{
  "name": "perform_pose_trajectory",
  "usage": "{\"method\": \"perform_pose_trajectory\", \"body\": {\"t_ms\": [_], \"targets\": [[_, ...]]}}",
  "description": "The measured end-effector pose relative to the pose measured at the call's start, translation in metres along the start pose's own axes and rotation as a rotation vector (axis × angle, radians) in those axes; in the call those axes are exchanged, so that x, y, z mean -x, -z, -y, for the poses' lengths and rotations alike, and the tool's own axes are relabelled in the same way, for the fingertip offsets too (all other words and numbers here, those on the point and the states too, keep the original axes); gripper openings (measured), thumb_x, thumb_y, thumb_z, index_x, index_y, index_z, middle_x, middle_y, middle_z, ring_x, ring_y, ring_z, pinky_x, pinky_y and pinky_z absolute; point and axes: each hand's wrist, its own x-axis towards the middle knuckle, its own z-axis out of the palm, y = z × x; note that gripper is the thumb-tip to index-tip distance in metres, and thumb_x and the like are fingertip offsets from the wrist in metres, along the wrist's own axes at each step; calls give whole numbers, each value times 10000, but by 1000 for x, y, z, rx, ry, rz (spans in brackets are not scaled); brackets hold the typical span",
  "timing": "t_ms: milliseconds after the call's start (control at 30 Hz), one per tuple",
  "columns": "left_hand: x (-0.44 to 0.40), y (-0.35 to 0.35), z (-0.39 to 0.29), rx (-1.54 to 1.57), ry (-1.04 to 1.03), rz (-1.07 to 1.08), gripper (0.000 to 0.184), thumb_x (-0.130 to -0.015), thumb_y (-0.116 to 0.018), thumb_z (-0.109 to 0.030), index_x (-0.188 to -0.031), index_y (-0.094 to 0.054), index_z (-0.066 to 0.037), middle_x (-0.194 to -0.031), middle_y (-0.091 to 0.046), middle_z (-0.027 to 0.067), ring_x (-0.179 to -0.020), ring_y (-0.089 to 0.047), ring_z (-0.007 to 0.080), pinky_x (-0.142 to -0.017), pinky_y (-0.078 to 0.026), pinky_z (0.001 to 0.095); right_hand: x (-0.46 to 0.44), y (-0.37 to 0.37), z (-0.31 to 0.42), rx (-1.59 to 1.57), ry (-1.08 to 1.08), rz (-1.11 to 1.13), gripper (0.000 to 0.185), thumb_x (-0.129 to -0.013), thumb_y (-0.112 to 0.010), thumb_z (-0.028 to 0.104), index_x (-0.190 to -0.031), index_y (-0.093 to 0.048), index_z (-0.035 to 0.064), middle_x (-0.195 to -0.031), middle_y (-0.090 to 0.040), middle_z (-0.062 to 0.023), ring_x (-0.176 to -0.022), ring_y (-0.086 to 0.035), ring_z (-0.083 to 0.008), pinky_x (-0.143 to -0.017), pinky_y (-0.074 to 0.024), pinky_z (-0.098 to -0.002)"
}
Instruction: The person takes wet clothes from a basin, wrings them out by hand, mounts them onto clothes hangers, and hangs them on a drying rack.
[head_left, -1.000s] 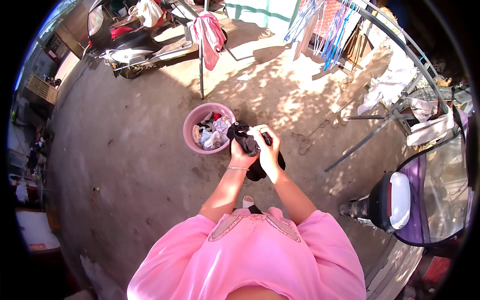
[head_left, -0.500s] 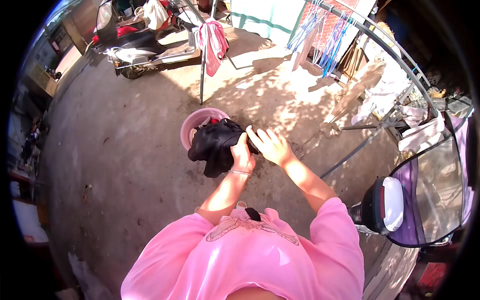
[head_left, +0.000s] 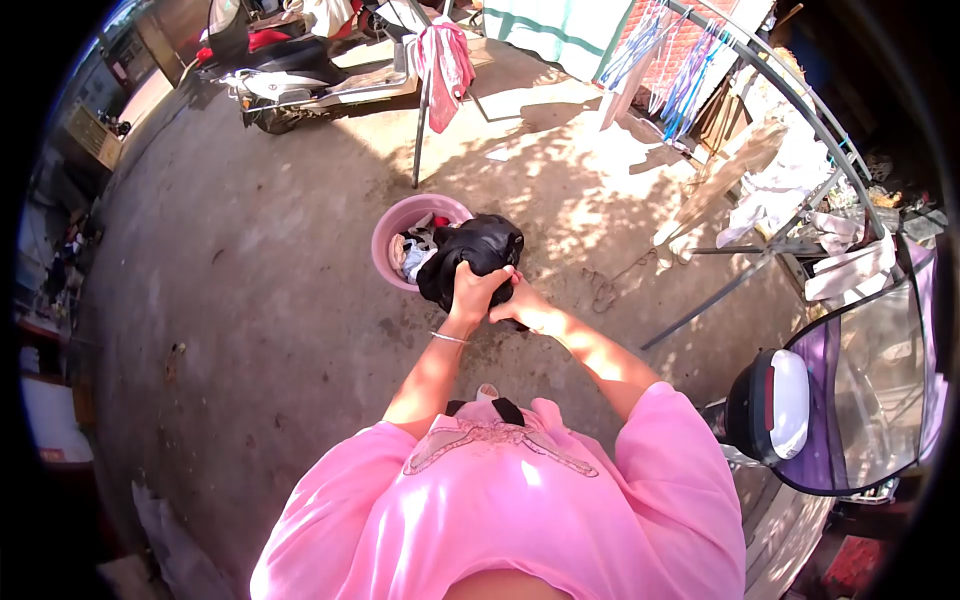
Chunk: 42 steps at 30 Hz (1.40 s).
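Both hands are on a bunched black garment (head_left: 478,243) in front of me. My left hand (head_left: 476,292) grips its near side, with the thumb and fingers closed on the cloth. Close beside it, my right hand (head_left: 520,302) is also closed on the cloth, some fingers hidden by the fabric. The garment hangs partly over the right side of a pink basin (head_left: 383,250). Inside the basin lie light-coloured clothes (head_left: 410,256) and a bit of red cloth.
A scooter (head_left: 290,95) is parked at the back left. A pink cloth (head_left: 446,75) hangs on a metal rack leg. Hangers (head_left: 690,80) hang from the curved rack at upper right. A black-and-white scooter box (head_left: 785,405) stands at right.
The black garment has moved from over the basin's front to its right side. My right hand, with spread fingers before, has closed on the cloth beside my left.
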Motion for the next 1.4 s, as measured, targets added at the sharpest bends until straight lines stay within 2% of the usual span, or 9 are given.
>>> {"method": "perform_pose_trajectory", "body": {"t_ms": [300, 400, 467, 533, 667, 800, 1000, 1167, 1400], "targets": [[-13, 5, 9, 293, 285, -293, 165, -810, -619, -117, -703, -538, -21, -604, -524, 44, -530, -531, 157, -568, -489, 289, 0, 8, 20, -267, -327, 177, 329, -655, -707, 88, -957, -605, 5, -838, -629, -49, -777, -599, -139, -706, -467, -257], [-26, 16, 13, 569, 268, -337, 180, -822, -580, -104, -663, -512, -53, -602, -529, 50, -558, -543, 163, -563, -487, 283, 10, 17, 35, -267, -216, 215, 668, -669, -771, 195, -1206, -459, -52, -1080, -587, -132, -964, -590, -187, -853, -452, -281], [-37, 28, 26, 583, 214, -400, 174, -825, -565, -106, -669, -510, -52, -599, -529, 44, -554, -542, 160, -555, -483, 276, 29, -1, 16, 622, 339, -279, 863, -695, -754, 243, -1357, -275, -36, -1361, -346, -242, -1255, -384, -328, -1028, -329, -400], [-36, 29, 27, 643, 251, -418, 172, -829, -563, -119, -676, -513, -56, -618, -542, 48, -568, -549, 159, -556, -484, 279, 57, -24, 50, 1067, 414, -304, 862, -700, -711, 200, -1404, -238, 44, -1440, -203, -237, -1327, -217, -419, -1070, -237, -486], [-24, 7, 32, 621, 248, -480, 149, -827, -587, -144, -710, -563, -56, -682, -579, 41, -605, -567, 160, -584, -483, 283, 26, -21, 28, 1491, 772, -580, 581, -799, -519, 56, -1357, -370, 120, -1396, -350, -149, -1171, -464, -347, -905, -448, -440], [-10, -13, -4, 441, 13, -525, 95, -819, -612, -72, -748, -601, -9, -711, -607, 41, -637, -586, 130, -597, -477, 263, -5, -12, 29, 1010, 179, -393, 558, -675, -672, 71, -1205, -499, 58, -1043, -628, -172, -864, -617, -378, -717, -508, -418], [0, 8, -6, 132, -67, -352, 104, -796, -636, -53, -749, -587, 25, -664, -610, 64, -548, -578, 133, -550, -473, 259, -17, -12, 6, 428, 70, -15, 384, -558, -772, 175, -882, -637, 19, -754, -660, -177, -755, -654, -295, -715, -500, -365], [10, 28, -8, 92, 29, -208, 72, -782, -619, -34, -741, -587, 16, -637, -586, 65, -561, -580, 157, -568, -485, 283, -12, -25, 3, -64, -175, 216, 193, -612, -664, -27, -637, -507, 83, -531, -455, 14, -399, -408, -72, -361, -264, -228], [9, 51, -3, 9, 94, -78, 49, -747, -618, -19, -747, -587, 18, -630, -588, 71, -557, -588, 170, -595, -513, 303, -10, -49, -21, -573, -305, 367, 241, -638, -600, -69, -625, -420, 90, -493, -385, 22, -371, -341, -59, -358, -207, -219]]}}
